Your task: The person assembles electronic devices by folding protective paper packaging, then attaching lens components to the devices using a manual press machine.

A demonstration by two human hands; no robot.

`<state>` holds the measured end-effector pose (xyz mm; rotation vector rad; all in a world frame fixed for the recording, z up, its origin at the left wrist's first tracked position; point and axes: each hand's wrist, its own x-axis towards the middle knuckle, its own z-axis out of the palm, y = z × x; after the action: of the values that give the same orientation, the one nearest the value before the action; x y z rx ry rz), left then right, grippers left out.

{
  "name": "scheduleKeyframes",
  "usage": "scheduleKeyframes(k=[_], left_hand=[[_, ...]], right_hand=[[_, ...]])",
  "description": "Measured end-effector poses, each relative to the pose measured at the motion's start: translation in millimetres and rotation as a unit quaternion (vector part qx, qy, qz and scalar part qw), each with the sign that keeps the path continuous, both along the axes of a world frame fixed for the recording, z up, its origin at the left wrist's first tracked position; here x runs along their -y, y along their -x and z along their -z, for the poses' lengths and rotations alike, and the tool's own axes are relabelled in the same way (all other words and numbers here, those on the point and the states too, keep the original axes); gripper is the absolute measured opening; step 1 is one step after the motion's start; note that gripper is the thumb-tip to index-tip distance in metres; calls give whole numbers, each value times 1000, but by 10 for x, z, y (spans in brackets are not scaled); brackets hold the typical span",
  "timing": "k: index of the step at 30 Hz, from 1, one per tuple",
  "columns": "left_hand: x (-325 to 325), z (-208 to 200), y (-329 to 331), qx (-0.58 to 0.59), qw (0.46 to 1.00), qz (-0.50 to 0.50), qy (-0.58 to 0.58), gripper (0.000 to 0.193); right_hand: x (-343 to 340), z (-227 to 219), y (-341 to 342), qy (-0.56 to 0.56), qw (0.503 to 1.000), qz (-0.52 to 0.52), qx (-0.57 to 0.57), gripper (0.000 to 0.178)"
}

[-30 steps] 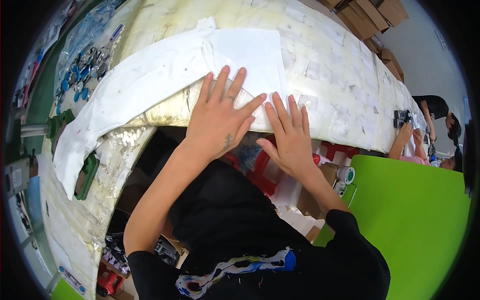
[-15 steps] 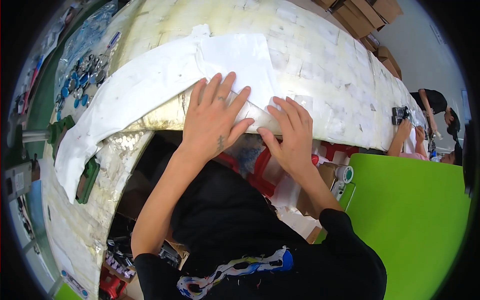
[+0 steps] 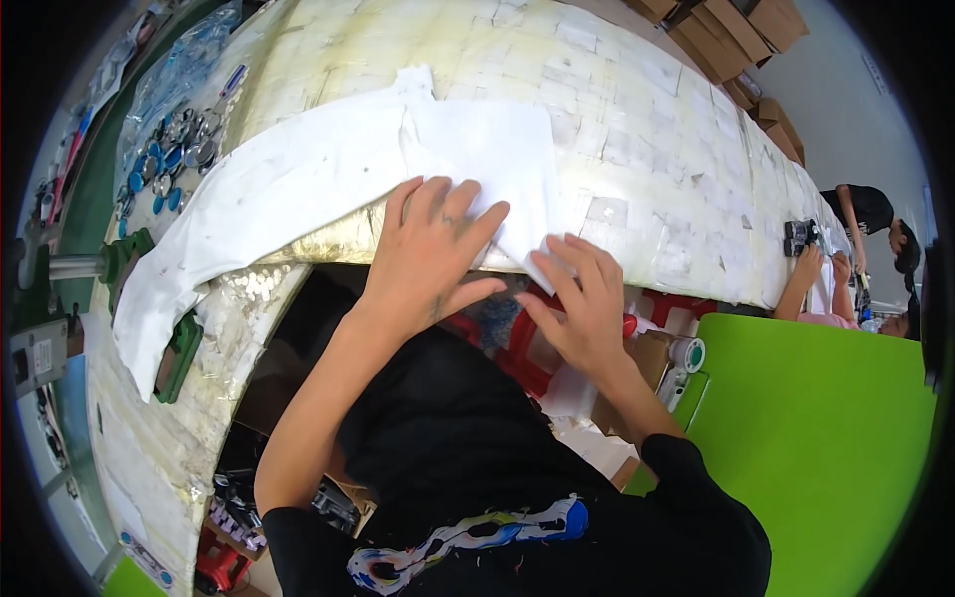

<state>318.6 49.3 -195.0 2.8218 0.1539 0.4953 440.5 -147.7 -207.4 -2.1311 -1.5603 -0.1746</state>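
A white cloth (image 3: 298, 154) lies across the table, a long curved strip on the left joined to a squarer panel (image 3: 487, 134) in front of me. My left hand (image 3: 423, 249) rests its spread, slightly bent fingertips on the panel's near part, palm down. Close to the panel's right near corner, my right hand (image 3: 585, 303) bends its fingers over the cloth at the table's front edge. Its thumb stands apart from the fingers, so it looks open. The cloth's left end hangs over a green metal clamp-like fixture (image 3: 179, 353).
The table (image 3: 637, 149) is covered in worn, taped whitish sheeting. Round blue and silver metal pieces (image 3: 164, 164) lie at the far left. A bright green panel (image 3: 806, 428) stands at my right. Another person's hands (image 3: 821, 267) hold a small black device. Cardboard boxes (image 3: 721, 38) are stacked behind.
The panel has come toward me, its far edge now nearer and the corner by my right hand reaching the table's edge. Both hands have shifted slightly toward me.
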Motion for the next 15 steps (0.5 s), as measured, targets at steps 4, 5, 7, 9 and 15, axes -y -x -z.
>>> scheduleKeyframes(k=[4,5,7,9,15], left_hand=[[43,54,74,-4,1000,15,16,65],[39,69,74,-3,1000,14,16,65],[42,97,86,18,999,23,22,63],[71,115,101,30,999,19,15,59],[111,171,119,67,998,0,11,50]], right_hand=[[67,72,7,-28,999,-17,10,47],[45,45,-28,-17,1000,-5,13,50],[-68,66,-151,-16,999,-26,35,51],[-110,54,-221,-1,996,-61,67,52],[-129,65,-283,-11,995,-88,55,43]])
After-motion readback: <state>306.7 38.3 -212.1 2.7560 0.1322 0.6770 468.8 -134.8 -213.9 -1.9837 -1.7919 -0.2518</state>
